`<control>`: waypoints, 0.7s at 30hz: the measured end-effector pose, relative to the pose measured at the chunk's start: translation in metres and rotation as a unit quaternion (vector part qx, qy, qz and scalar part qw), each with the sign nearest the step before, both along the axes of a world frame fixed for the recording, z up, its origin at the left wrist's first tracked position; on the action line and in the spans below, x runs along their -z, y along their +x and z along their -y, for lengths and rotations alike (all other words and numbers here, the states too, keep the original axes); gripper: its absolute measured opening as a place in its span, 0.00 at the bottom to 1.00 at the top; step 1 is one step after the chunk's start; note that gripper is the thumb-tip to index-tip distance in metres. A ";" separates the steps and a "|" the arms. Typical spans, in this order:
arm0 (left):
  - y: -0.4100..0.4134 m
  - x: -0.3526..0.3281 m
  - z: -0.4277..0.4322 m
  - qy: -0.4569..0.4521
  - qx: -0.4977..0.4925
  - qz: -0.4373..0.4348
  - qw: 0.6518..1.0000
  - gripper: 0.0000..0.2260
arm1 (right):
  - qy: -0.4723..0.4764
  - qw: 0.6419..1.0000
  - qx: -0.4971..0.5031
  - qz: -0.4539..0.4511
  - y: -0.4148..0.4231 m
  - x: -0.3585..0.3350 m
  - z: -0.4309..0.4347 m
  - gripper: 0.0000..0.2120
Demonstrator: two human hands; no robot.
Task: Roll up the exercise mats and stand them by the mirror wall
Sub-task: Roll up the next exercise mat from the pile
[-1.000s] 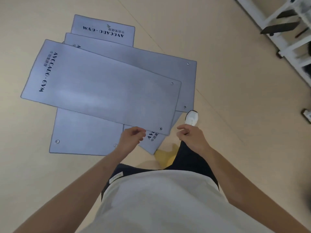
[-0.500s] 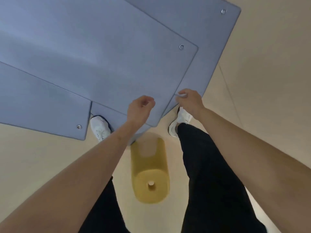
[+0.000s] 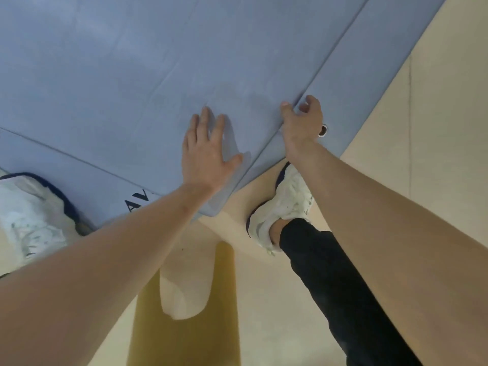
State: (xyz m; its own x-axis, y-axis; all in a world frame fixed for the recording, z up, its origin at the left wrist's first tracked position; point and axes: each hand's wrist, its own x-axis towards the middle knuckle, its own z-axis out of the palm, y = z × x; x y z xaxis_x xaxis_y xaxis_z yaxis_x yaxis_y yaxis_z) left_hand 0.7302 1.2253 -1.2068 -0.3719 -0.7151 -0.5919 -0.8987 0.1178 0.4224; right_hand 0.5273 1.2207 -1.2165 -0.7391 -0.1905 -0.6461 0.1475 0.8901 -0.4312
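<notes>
On the top mat (image 3: 237, 62), near its corner, your left hand (image 3: 208, 154) lies flat, fingers spread; half a second ago it hung curled. Your right hand (image 3: 303, 120) pinches that mat's edge, half hiding a metal eyelet (image 3: 324, 131) just beyond. Smooth blue-grey foam; lettering (image 3: 137, 202) below cut off by your forearm (image 3: 105, 247).
</notes>
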 end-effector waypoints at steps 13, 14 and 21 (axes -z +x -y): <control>-0.010 0.000 -0.015 0.012 -0.007 -0.008 1.000 0.56 | -0.124 0.987 0.091 0.043 -0.010 -0.032 -0.006 0.08; -0.007 -0.007 -0.014 0.024 -0.017 -0.016 0.999 0.56 | -0.134 0.985 0.093 0.048 -0.005 -0.042 -0.004 0.08; 0.006 -0.076 -0.019 0.010 -0.030 -0.090 0.995 0.49 | -0.250 0.967 0.045 0.032 0.037 -0.126 0.023 0.11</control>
State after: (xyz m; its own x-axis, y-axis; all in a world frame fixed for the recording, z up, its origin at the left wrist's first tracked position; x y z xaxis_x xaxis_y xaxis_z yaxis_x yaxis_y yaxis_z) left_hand 0.7363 1.2443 -1.1309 -0.4293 -0.7280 -0.5345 -0.8139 0.0554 0.5783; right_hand 0.5646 1.1980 -1.0910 -0.7286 -0.4278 -0.5350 0.2552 0.5553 -0.7915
